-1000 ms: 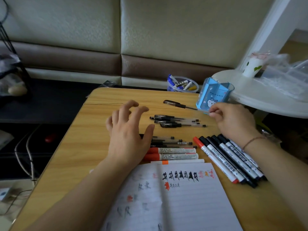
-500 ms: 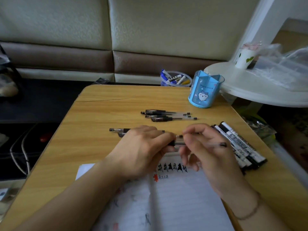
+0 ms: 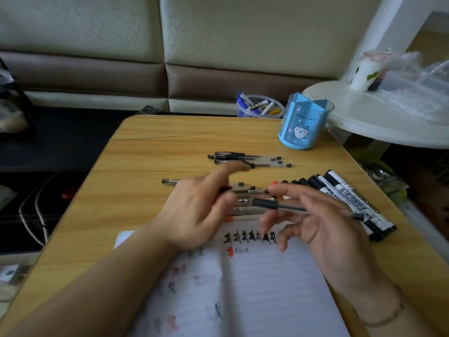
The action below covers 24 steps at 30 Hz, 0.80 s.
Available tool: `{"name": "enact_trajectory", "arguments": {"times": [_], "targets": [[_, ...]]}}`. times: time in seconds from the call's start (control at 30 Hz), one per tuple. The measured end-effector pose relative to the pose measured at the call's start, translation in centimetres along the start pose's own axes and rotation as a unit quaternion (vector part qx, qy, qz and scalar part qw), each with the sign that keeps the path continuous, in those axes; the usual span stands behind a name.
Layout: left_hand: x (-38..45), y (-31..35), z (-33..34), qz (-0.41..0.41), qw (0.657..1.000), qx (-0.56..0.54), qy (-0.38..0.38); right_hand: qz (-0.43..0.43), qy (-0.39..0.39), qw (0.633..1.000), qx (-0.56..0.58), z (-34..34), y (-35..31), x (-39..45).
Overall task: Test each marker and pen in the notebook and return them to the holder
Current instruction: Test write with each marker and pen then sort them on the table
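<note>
An open lined notebook [image 3: 272, 290] with black and orange test marks lies at the table's near edge. Above it my right hand [image 3: 325, 227] holds a clear black gel pen [image 3: 291, 208] level, its black grip pointing left. My left hand [image 3: 196, 210] pinches what looks like the pen's cap [image 3: 240, 201] at that end, index finger raised; motion blur hides the detail. The blue pen holder [image 3: 303, 122] stands at the far right of the table. A row of black whiteboard markers [image 3: 352, 203] lies right of my hands, and orange markers [image 3: 274, 183] lie partly hidden under them.
Three gel pens [image 3: 247, 160] lie mid-table and more pens [image 3: 170, 181] by my left hand. A clear tub of markers [image 3: 260, 107] sits behind the wooden table [image 3: 150, 166]. A white round table [image 3: 388, 122] with a cup [image 3: 364, 71] stands at the right.
My right hand brought a gel pen from near the holder to above the notebook. My left hand joined it at the cap end, and the two hands have now drawn slightly apart.
</note>
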<state>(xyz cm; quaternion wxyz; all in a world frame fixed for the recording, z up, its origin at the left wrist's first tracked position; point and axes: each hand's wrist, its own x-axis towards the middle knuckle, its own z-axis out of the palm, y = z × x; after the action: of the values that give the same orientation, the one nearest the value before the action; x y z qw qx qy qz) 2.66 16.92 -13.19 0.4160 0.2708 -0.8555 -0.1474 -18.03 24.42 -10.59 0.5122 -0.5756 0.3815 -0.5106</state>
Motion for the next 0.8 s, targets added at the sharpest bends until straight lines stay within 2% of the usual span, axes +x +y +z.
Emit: {"name": "enact_trajectory", "arguments": {"times": [0.03,0.1,0.17,0.33,0.43,0.63,0.8], "targets": [[-0.1,-0.3,0.1,-0.031,0.998,-0.036,0.034,0.008,0.007,1.0,-0.009,0.0,0.0,-0.1],[-0.2,-0.7,0.2,-0.079,0.99,-0.069,0.097,0.01,0.035,0.995,-0.096,0.3,0.6,0.0],[-0.2,-0.9,0.4,-0.09,0.986,-0.067,0.121,0.011,0.057,0.984,-0.167,0.8,1.6,0.0],[0.1,-1.0,0.7,-0.083,0.986,-0.083,0.115,0.04,0.074,0.987,-0.134,1.1,1.6,-0.5],[-0.1,-0.9,0.5,-0.11,0.979,-0.098,0.142,0.024,0.095,0.982,-0.163,1.0,1.9,-0.4],[0.0,-0.5,0.6,-0.162,0.97,-0.112,0.14,-0.006,0.107,0.968,-0.227,0.9,2.7,-0.5],[0.0,-0.5,0.7,-0.162,0.973,-0.097,0.132,-0.011,0.104,0.966,-0.237,0.9,3.1,-0.4]]}}
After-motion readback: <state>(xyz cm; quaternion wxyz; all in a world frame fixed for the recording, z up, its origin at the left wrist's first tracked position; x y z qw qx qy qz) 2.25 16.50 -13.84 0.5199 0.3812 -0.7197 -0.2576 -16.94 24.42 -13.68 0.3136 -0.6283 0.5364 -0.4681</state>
